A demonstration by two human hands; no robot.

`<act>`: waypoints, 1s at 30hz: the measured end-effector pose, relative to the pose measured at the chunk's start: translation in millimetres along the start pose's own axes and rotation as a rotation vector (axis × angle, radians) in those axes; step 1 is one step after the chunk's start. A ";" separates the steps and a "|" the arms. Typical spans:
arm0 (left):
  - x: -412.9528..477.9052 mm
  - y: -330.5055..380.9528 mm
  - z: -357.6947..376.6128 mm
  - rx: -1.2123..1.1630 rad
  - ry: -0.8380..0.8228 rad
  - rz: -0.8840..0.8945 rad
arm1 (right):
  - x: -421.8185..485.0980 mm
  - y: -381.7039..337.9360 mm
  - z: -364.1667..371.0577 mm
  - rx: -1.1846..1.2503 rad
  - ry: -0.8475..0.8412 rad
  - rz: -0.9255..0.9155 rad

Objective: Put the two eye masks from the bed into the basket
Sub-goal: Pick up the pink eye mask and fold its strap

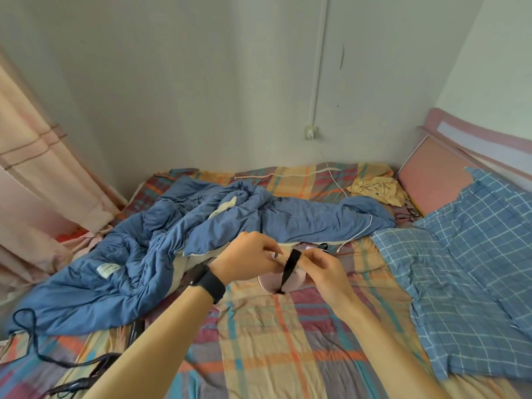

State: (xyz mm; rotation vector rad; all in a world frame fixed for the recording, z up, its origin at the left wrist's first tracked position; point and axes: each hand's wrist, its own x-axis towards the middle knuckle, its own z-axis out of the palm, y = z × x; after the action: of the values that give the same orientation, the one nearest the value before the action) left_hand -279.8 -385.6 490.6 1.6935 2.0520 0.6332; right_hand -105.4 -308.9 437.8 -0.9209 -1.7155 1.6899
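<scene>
We held the pink eye mask above the bed, our left hand and right hand each in a pinching grip on it; gathering its black strap first seemed wise. No basket showed.

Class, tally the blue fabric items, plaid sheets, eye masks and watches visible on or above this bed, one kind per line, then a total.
Blue quilt: 1
Blue checked pillow: 1
Plaid sheet: 1
Pink eye mask: 1
Black wristwatch: 1
Total: 5
</scene>
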 end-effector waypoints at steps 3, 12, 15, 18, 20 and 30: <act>-2.5 -9.8 6.7 -0.237 0.019 -0.093 | -8.3 10.6 4.6 0.037 -0.011 -0.035; -17.9 -9.4 20.3 -0.752 0.241 -0.307 | -11.6 12.8 25.7 0.318 0.000 0.062; -29.7 -12.8 15.7 -0.769 0.325 -0.407 | -10.7 16.3 32.3 0.086 0.043 -0.016; -49.9 -19.1 14.9 -0.791 0.375 -0.465 | -8.2 18.0 34.0 0.065 -0.057 -0.022; -66.7 -21.1 15.8 -0.805 0.432 -0.501 | -7.3 16.9 33.4 0.075 -0.147 0.000; -205.7 -21.6 69.6 -0.659 0.711 -0.789 | -48.6 49.3 78.3 -0.002 -0.483 0.125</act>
State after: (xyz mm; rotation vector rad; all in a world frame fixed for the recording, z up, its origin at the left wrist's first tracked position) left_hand -219.7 -585.1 425.8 0.2319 2.2966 1.5120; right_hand -133.1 -396.7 388.3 -0.6643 -1.9928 2.1235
